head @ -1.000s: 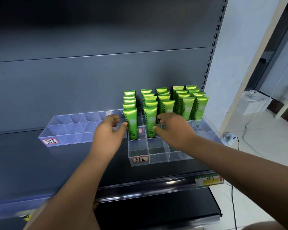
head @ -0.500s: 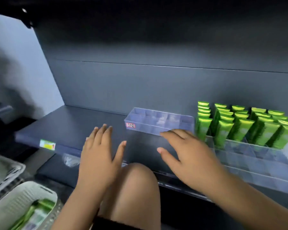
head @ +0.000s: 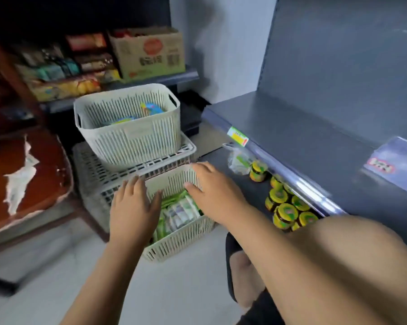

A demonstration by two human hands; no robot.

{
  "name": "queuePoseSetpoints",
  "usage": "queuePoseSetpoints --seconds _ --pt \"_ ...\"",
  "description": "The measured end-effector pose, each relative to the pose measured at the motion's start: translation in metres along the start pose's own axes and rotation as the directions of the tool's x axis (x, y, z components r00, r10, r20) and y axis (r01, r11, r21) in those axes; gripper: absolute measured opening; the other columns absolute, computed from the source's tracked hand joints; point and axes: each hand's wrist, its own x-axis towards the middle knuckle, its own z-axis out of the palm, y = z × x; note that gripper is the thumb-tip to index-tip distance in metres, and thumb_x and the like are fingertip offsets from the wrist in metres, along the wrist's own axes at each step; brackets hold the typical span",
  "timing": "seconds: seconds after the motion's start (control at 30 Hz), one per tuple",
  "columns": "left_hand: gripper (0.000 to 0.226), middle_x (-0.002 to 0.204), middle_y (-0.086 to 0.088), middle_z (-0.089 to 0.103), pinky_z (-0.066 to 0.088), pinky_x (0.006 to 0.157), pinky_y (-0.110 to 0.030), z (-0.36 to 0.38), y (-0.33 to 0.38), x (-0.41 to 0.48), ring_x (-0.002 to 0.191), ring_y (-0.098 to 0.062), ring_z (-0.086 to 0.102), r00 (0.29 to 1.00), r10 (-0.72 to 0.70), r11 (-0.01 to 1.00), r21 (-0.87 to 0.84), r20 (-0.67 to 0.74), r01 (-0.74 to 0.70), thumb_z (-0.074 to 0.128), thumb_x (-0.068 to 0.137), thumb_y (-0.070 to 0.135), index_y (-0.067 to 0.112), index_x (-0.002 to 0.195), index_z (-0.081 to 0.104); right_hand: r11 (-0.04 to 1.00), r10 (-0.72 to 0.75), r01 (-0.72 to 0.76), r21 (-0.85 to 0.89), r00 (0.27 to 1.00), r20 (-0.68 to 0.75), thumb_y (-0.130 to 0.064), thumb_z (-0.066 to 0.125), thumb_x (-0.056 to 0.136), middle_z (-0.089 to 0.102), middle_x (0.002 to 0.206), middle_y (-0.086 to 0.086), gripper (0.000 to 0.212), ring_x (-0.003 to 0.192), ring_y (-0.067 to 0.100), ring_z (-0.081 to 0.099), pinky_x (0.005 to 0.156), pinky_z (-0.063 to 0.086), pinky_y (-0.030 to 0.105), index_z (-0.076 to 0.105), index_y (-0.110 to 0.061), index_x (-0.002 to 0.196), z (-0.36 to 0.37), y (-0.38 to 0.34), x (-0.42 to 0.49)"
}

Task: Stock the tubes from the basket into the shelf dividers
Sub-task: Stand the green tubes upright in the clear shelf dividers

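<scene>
A cream slatted basket stands on the floor with several green and white tubes lying in it. My left hand hovers over the basket's left side, fingers straight and spread, holding nothing. My right hand is above the basket's far right part, fingers extended, also empty. At the right edge, on the grey shelf, only a corner of a clear shelf divider with a red label shows. The stocked tubes are out of view.
A second cream basket with blue packets sits on a flat white crate behind the first. Yellow-lidded jars stand on the lower shelf to the right. My knee fills the lower right. A cardboard box stands on a back shelf.
My view has swung left and down from the shelf dividers to the basket on the floor. Both hands left the tubes on the shelf and now hover over the basket, empty.
</scene>
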Motion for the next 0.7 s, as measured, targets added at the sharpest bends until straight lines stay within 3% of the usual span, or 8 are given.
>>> queuePoseSetpoints --seconds 0.13,0.23,0.3,0.37,0.43,0.53,0.63,0.7 --pt "0.061 0.149 -0.015 0.052 0.034 0.118 -0.049 0.035 -0.032 0.008 0.143 -0.035 0.041 0.99 -0.123 0.992 -0.026 0.075 0.125 0.054 0.1 0.048 0.004 0.141 0.051 1.0 0.016 -0.013 -0.02 0.99 0.139 -0.042 0.049 0.102 0.05 0.147 0.004 0.048 0.129 0.028 0.05 0.102 0.047 0.041 0.048 -0.019 0.144 0.054 0.006 0.044" --pt "0.049 0.138 -0.012 0.058 0.043 0.107 -0.048 0.068 -0.044 0.014 0.131 -0.035 0.049 0.967 -0.202 0.972 -0.086 0.157 0.217 0.054 0.101 0.045 0.008 0.133 0.056 0.971 0.205 -0.226 0.082 0.956 0.208 -0.04 0.05 0.102 0.057 0.137 0.005 0.041 0.121 0.029 0.056 0.098 0.05 0.041 0.055 -0.019 0.137 0.094 0.033 0.073" --pt "0.041 0.129 -0.01 0.061 0.047 0.099 -0.046 0.094 -0.051 0.02 0.123 -0.032 0.053 0.945 -0.238 0.954 -0.127 0.226 0.271 0.054 0.101 0.041 0.01 0.128 0.058 0.871 0.371 -0.429 0.24 0.894 0.252 -0.036 0.051 0.1 0.065 0.11 0.004 0.023 0.103 0.027 0.06 0.085 0.051 0.037 0.063 -0.021 0.111 0.12 0.056 0.091" --pt "0.039 0.125 -0.01 0.062 0.048 0.096 -0.045 0.119 -0.059 0.026 0.118 -0.032 0.056 0.9 -0.302 0.92 -0.152 0.314 0.361 0.053 0.101 0.039 0.01 0.126 0.059 0.798 0.459 -0.532 0.284 0.841 0.286 -0.031 0.051 0.099 0.056 0.085 -0.002 0.017 0.087 0.024 0.056 0.07 0.047 0.032 0.06 -0.023 0.088 0.14 0.078 0.102" --pt "0.044 0.124 -0.012 0.062 0.049 0.094 -0.044 0.146 -0.066 0.034 0.115 -0.034 0.058 0.83 -0.375 0.872 -0.146 0.412 0.467 0.051 0.101 0.045 0.011 0.129 0.057 0.783 0.494 -0.578 0.23 0.802 0.335 -0.028 0.052 0.098 0.056 0.082 -0.001 0.017 0.083 0.024 0.057 0.065 0.043 0.03 0.061 -0.021 0.085 0.162 0.1 0.112" --pt "0.051 0.133 -0.013 0.06 0.046 0.089 -0.038 0.181 -0.078 0.047 0.108 -0.029 0.059 0.687 -0.453 0.784 -0.113 0.569 0.611 0.052 0.102 0.042 0.012 0.143 0.05 0.748 0.54 -0.644 0.159 0.73 0.418 -0.023 0.052 0.098 0.064 0.09 0.004 0.019 0.08 0.024 0.061 0.061 0.043 0.026 0.067 -0.013 0.101 0.194 0.123 0.126" --pt "0.043 0.125 -0.016 0.064 0.047 0.087 -0.036 0.217 -0.09 0.061 0.1 -0.026 0.059 0.503 -0.46 0.714 -0.031 0.732 0.699 0.056 0.099 0.039 0.008 0.129 0.061 0.758 0.588 -0.652 -0.017 0.673 0.449 -0.025 0.048 0.097 0.063 0.085 0.003 0.024 0.067 0.017 0.055 0.052 0.032 0.023 0.069 -0.014 0.103 0.218 0.14 0.142" --pt "0.047 0.118 -0.015 0.066 0.052 0.092 -0.039 0.238 -0.099 0.065 0.103 -0.03 0.062 0.424 -0.49 0.681 0.03 0.761 0.732 0.061 0.093 0.045 0.009 0.122 0.064 0.771 0.61 -0.622 -0.136 0.661 0.438 -0.028 0.047 0.095 0.065 0.094 0.003 0.027 0.074 0.021 0.057 0.052 0.029 0.023 0.069 -0.018 0.106 0.227 0.15 0.15"
